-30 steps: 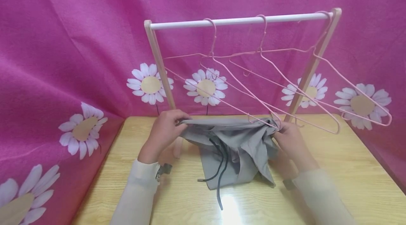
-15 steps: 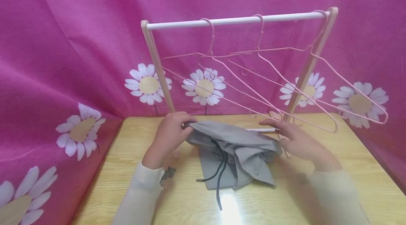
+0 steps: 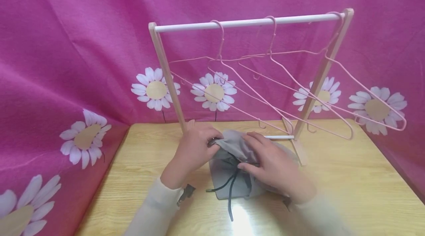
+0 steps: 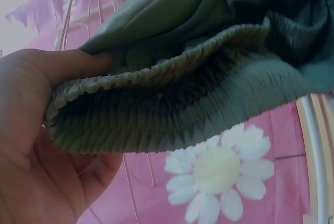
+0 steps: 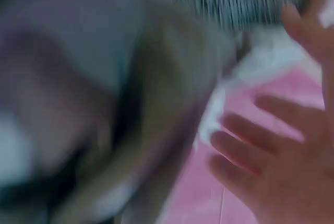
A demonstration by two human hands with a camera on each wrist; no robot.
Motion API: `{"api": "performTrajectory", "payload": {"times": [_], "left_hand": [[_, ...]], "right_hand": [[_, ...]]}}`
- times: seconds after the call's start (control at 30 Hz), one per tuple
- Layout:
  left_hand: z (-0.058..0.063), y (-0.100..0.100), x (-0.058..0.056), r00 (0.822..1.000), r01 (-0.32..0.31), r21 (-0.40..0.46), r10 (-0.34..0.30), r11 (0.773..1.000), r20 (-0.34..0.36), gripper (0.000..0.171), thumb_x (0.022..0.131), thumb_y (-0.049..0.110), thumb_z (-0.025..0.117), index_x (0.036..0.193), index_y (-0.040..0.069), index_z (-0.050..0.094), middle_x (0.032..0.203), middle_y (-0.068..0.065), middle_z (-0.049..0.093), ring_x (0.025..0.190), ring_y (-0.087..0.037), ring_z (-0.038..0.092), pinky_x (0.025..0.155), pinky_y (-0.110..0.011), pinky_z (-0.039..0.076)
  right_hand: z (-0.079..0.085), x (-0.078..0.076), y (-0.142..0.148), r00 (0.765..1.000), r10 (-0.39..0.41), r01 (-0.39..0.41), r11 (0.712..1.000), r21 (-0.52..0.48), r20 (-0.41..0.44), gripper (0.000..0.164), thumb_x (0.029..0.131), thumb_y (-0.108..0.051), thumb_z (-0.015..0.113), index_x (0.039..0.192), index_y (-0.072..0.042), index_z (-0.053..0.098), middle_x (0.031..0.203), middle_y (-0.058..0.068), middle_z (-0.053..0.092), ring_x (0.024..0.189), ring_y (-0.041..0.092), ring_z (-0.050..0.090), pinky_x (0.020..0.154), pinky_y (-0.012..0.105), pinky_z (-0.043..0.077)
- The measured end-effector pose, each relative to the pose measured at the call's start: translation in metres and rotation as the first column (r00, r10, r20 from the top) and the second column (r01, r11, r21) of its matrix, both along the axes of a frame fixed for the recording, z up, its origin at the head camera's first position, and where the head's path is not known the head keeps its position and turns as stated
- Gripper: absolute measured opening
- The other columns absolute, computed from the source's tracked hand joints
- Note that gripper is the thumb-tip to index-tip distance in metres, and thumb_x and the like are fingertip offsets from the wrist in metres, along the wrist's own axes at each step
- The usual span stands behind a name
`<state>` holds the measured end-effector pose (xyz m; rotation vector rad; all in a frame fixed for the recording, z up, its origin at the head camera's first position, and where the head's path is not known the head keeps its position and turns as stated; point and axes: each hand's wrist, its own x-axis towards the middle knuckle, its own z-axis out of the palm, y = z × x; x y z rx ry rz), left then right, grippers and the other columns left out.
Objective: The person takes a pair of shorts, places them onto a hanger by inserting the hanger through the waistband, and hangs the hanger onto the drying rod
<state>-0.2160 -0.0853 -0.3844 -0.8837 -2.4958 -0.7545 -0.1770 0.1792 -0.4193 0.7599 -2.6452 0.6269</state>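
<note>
Grey drawstring shorts lie crumpled on the table, with two black cord ends hanging toward the front. At the left end of their waistband, my left hand grips the cloth. The left wrist view shows the gathered elastic waistband sagging into a loop, its edge between thumb and fingers. My right hand reaches over the shorts from the right, covering part of them. Its fingers are spread and fairly straight in the right wrist view, beside the blurred cloth.
Behind the hands stands a small clothes rack with a white top rail and wooden posts. Three pink hangers hang on it, reaching forward above the shorts. A pink daisy-print cloth surrounds the wooden table.
My right hand has let go of the waistband's right end and moved left over the shorts. My left hand has shifted right with its end, and the stretched waistband has slumped and bunched.
</note>
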Motion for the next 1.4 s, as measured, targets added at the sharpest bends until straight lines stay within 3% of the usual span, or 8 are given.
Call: {"api": "performTrajectory", "payload": {"times": [0.17,0.37,0.67,0.83,1.07,1.2,1.3,1.4], "left_hand": [[0.0,0.009,0.006,0.998,0.056,-0.026,-0.057,0.998,-0.022,0.016,0.089,0.01,0.087,0.103,0.019,0.086,0.093,0.008,0.077,0.081,-0.006,0.064,0.075,-0.026,0.059],[0.003,0.01,0.009,0.999,0.04,-0.048,-0.039,0.998,0.014,0.02,0.087,0.012,0.089,0.105,0.019,0.085,0.095,0.01,0.077,0.082,-0.005,0.064,0.077,-0.023,0.059],[0.001,0.006,0.003,1.0,-0.001,-0.116,0.003,0.993,0.013,0.037,0.085,0.018,0.095,0.118,0.022,0.081,0.111,0.01,0.078,0.101,-0.01,0.072,0.097,-0.037,0.061],[-0.004,0.001,-0.005,0.999,-0.023,-0.04,0.021,0.999,-0.039,0.036,0.083,0.011,0.094,0.115,0.022,0.082,0.113,0.01,0.08,0.107,-0.011,0.076,0.118,-0.058,0.047],[-0.007,-0.005,-0.011,0.997,0.007,0.125,0.003,0.992,-0.076,0.018,0.09,0.007,0.087,0.104,0.017,0.084,0.101,0.005,0.082,0.1,-0.015,0.076,0.098,-0.044,0.059],[-0.01,-0.001,-0.011,0.996,0.064,0.143,-0.055,0.988,-0.063,0.014,0.092,0.005,0.083,0.102,0.015,0.084,0.1,0.004,0.082,0.099,-0.013,0.078,0.111,-0.055,0.051],[-0.012,0.002,-0.008,0.995,0.091,0.15,-0.084,0.984,-0.052,0.014,0.092,0.005,0.081,0.102,0.014,0.083,0.099,0.005,0.081,0.096,-0.012,0.078,0.109,-0.049,0.055],[-0.011,0.006,-0.004,0.992,0.116,0.147,-0.107,0.982,-0.068,0.014,0.09,0.004,0.082,0.101,0.014,0.083,0.098,0.005,0.081,0.093,-0.011,0.077,0.093,-0.034,0.063]], "right_hand": [[-0.006,0.007,-0.023,0.984,-0.051,0.03,0.992,-0.125,-0.169,0.039,0.093,-0.028,0.087,0.125,-0.011,0.074,0.123,0.004,0.073,0.099,0.019,0.067,0.081,0.041,0.061],[-0.007,0.008,-0.022,0.971,-0.078,0.037,0.983,-0.182,-0.226,0.015,0.092,-0.007,0.084,0.104,-0.012,0.075,0.101,0.001,0.073,0.087,0.016,0.068,0.074,0.038,0.061],[0.005,0.005,-0.006,0.953,-0.138,0.055,0.955,-0.293,-0.27,0.014,0.094,0.001,0.078,0.102,-0.01,0.072,0.096,0.0,0.074,0.085,0.012,0.068,0.072,0.036,0.063],[0.016,0.005,0.006,0.934,-0.184,0.076,0.94,-0.333,-0.305,0.015,0.091,0.006,0.077,0.097,-0.007,0.072,0.093,0.0,0.075,0.086,0.016,0.072,0.075,0.032,0.058],[0.03,0.008,0.017,0.941,-0.233,0.148,0.935,-0.322,-0.246,0.011,0.093,0.003,0.077,0.092,-0.007,0.072,0.087,0.002,0.074,0.082,0.017,0.071,0.075,0.036,0.058],[0.031,0.011,0.018,0.967,-0.203,0.157,0.952,-0.265,-0.155,0.011,0.092,-0.001,0.078,0.101,-0.006,0.073,0.095,0.007,0.077,0.088,0.024,0.073,0.083,0.051,0.062],[0.033,0.014,0.015,0.982,-0.144,0.118,0.972,-0.202,-0.121,0.034,0.089,-0.009,0.084,0.12,-0.006,0.071,0.115,0.01,0.076,0.106,0.029,0.073,0.094,0.055,0.061],[0.035,0.019,0.009,0.987,-0.067,0.044,0.987,-0.156,-0.146,0.061,0.086,-0.02,0.091,0.14,-0.01,0.066,0.132,0.01,0.069,0.109,0.026,0.07,0.091,0.05,0.062]]}}
